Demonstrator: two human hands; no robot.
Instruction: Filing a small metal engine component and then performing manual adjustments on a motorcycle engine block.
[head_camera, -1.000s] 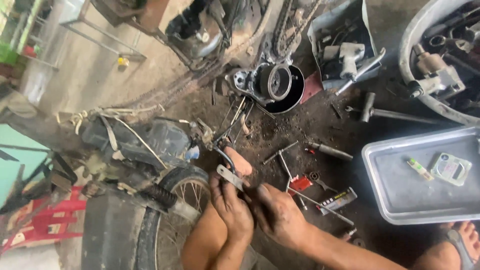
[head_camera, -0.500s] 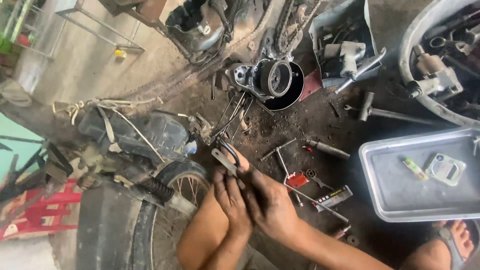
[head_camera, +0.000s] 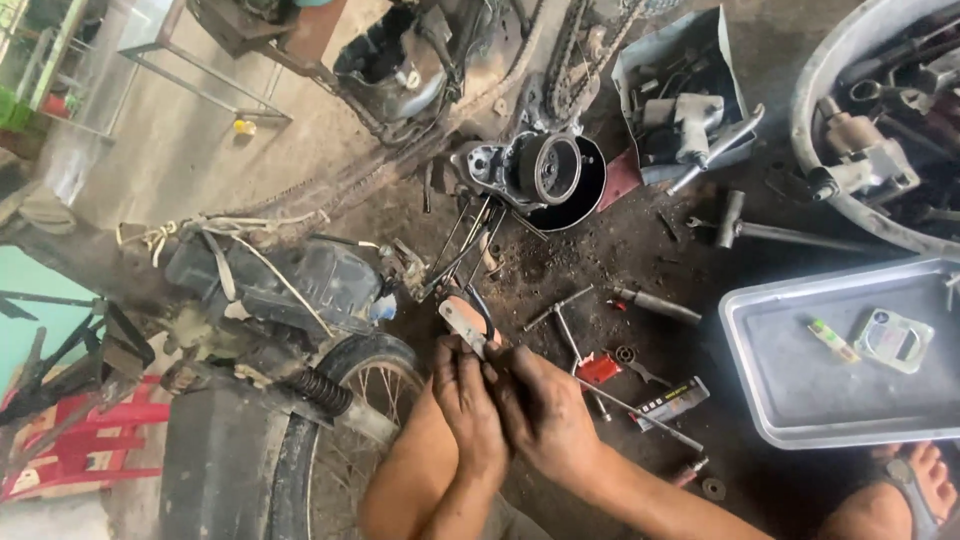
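Both hands meet low in the centre of the head view, above an oil-stained floor. The left hand (head_camera: 468, 395) and the right hand (head_camera: 545, 410) press together, fingers curled tight around the lower end of a small flat metal part (head_camera: 460, 322) with a pinkish face; its upper end sticks out above the fingertips. Whether each hand grips the part or one merely steadies the other cannot be told, since the fingers overlap.

Judged from the scene, the work stands mid-course: the engine casing (head_camera: 535, 170) lies opened on the floor with its round housing exposed, and loose pieces remain scattered, so reassembly appears outstanding.

Surroundings: a motorcycle rear wheel (head_camera: 355, 400) with a coil shock absorber (head_camera: 318, 388) sits just beside the left forearm. A T-handle wrench (head_camera: 562, 320) and a red-handled tool (head_camera: 598, 368) lie near the right hand, with a small printed box (head_camera: 672, 402) beyond them. A grey metal tray (head_camera: 790, 400) holding a small packet stands to the right, well apart. A large round basin (head_camera: 830, 90) of parts occupies the upper right corner. A foot in a sandal (head_camera: 915, 480) shows at the lower right.

Obstructions: thin rods and cables (head_camera: 460, 245) cross the floor directly above the held part, crowding the space around it
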